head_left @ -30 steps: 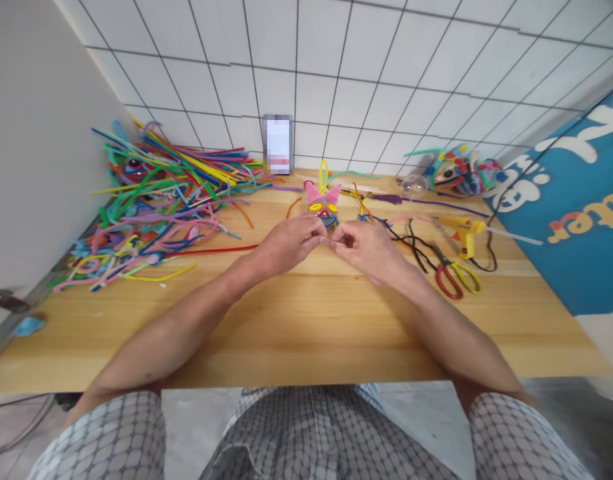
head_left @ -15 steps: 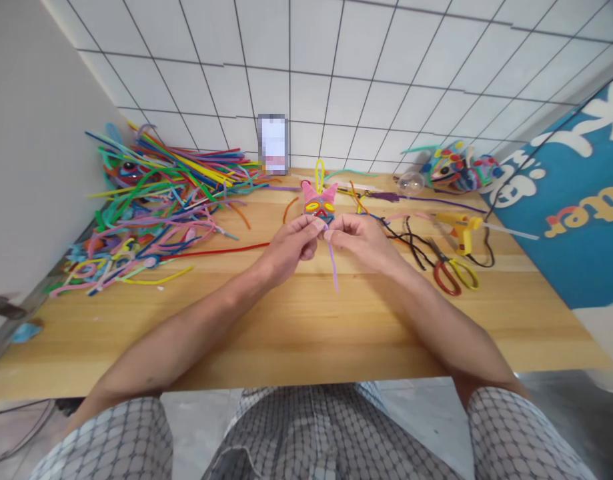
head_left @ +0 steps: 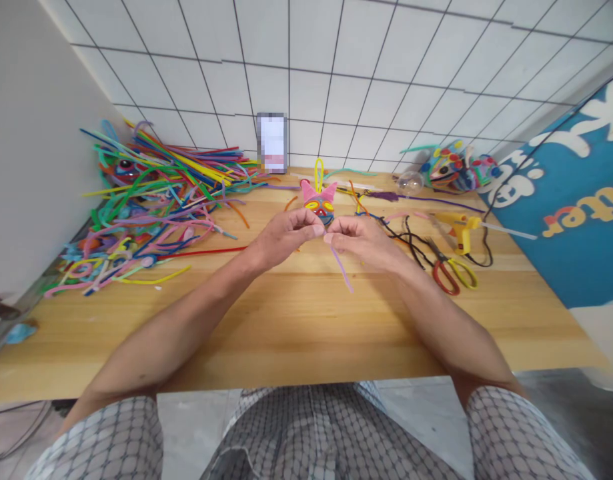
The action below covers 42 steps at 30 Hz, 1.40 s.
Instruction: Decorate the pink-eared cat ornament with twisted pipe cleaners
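My left hand [head_left: 285,238] and my right hand [head_left: 365,243] meet above the middle of the wooden table [head_left: 296,327], fingertips pinched together on a lilac pipe cleaner [head_left: 341,267]. Its free end hangs down and to the right below my right hand. Just behind the fingertips stands a small pink pipe-cleaner figure [head_left: 319,202] with pointed ears, yellow eye rings and a yellow loop on top.
A big heap of coloured pipe cleaners [head_left: 151,200] covers the table's left side. Red-and-yellow scissors [head_left: 450,273], a yellow glue gun [head_left: 461,230] with black cord, a clear ball [head_left: 410,182] and colourful finished figures [head_left: 459,170] lie at the right. A phone [head_left: 271,143] leans on the tiled wall.
A second ago the pipe cleaner was hidden in my fingers. Its lilac tail has since come out below my hands and now slants further to the right.
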Motion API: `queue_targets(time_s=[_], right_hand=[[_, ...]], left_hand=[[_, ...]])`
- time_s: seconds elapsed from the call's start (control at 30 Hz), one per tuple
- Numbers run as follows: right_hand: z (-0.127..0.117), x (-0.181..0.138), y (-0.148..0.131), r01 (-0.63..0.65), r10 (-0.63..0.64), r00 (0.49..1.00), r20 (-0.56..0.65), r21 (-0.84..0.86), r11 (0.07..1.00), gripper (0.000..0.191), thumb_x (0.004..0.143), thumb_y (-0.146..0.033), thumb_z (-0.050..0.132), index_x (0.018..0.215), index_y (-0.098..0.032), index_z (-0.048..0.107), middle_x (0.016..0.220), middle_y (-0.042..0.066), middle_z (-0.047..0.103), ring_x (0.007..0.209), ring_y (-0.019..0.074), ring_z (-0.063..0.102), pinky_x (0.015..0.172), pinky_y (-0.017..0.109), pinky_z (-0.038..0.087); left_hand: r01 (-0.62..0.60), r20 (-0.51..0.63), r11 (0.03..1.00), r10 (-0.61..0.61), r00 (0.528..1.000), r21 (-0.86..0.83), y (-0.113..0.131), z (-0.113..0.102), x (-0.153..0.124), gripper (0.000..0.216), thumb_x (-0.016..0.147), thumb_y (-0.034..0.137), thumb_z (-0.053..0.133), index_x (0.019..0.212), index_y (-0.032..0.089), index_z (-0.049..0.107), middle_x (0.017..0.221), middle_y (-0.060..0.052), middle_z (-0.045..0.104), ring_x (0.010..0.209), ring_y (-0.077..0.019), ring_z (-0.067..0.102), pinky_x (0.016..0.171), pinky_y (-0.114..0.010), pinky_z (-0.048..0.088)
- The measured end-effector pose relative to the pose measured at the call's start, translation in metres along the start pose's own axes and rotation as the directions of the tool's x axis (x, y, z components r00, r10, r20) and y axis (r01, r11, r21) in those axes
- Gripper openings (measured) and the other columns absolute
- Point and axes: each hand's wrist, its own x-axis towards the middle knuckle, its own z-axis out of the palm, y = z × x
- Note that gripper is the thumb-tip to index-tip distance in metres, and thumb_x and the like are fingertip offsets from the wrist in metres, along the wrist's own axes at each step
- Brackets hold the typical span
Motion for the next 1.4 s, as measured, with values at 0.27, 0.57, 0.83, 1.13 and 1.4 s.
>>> queue_targets(time_s=[0.27,0.57,0.83,1.13,1.4], right_hand=[[0.011,0.003,0.003,0.033,-0.020,0.997,-0.076,0.174,0.984,0.034,0.085,-0.047,0.074,0.072,-0.020,0.059,0.064,-0.004,0.054,0.063,0.0118,0.046,0.065,0.029,0.034],[-0.001,0.002,-0.003,0.015,-0.030,0.996,0.081,0.171,0.985,0.034,0.085,-0.046,0.071,0.068,-0.020,0.059,0.064,-0.004,0.055,0.065,0.0120,0.047,0.067,0.029,0.036],[0.010,0.006,0.006,0.030,-0.023,0.999,-0.032,0.261,0.965,0.037,0.084,-0.051,0.075,0.071,-0.020,0.060,0.066,-0.004,0.055,0.065,0.0122,0.049,0.068,0.029,0.038],[0.003,0.008,0.010,-0.141,0.097,0.989,0.116,0.472,0.870,0.031,0.075,-0.043,0.081,0.069,-0.019,0.062,0.067,-0.003,0.056,0.063,0.0112,0.047,0.063,0.028,0.036],[0.003,0.008,0.010,-0.106,0.068,0.992,0.104,0.422,0.900,0.035,0.077,-0.047,0.081,0.069,-0.019,0.060,0.067,-0.004,0.054,0.065,0.0113,0.045,0.065,0.028,0.036]], left_hand=[[0.184,-0.023,0.861,-0.222,0.975,-0.475,-0.005,0.021,-0.004,0.042,0.072,0.047,0.092,0.082,0.017,0.064,0.063,0.007,0.045,0.048,-0.0043,0.032,0.046,-0.019,0.025],[0.094,0.121,0.984,-0.076,0.990,-0.148,-0.004,-0.012,0.004,0.030,0.081,0.043,0.087,0.085,0.017,0.073,0.063,0.004,0.049,0.052,-0.0056,0.037,0.049,-0.020,0.027],[0.213,-0.028,0.797,-0.277,0.960,-0.565,-0.004,0.028,-0.008,0.036,0.072,0.036,0.092,0.079,0.016,0.063,0.060,0.008,0.043,0.046,-0.0030,0.029,0.045,-0.017,0.026],[0.200,0.055,0.913,-0.193,0.980,-0.355,0.000,0.011,-0.002,0.036,0.075,0.042,0.090,0.085,0.015,0.069,0.065,0.004,0.055,0.049,-0.0050,0.040,0.046,-0.021,0.027],[0.129,-0.012,0.943,-0.140,0.990,-0.307,-0.003,0.011,-0.002,0.037,0.072,0.043,0.092,0.080,0.015,0.068,0.061,0.005,0.052,0.048,-0.0035,0.035,0.046,-0.020,0.024]])
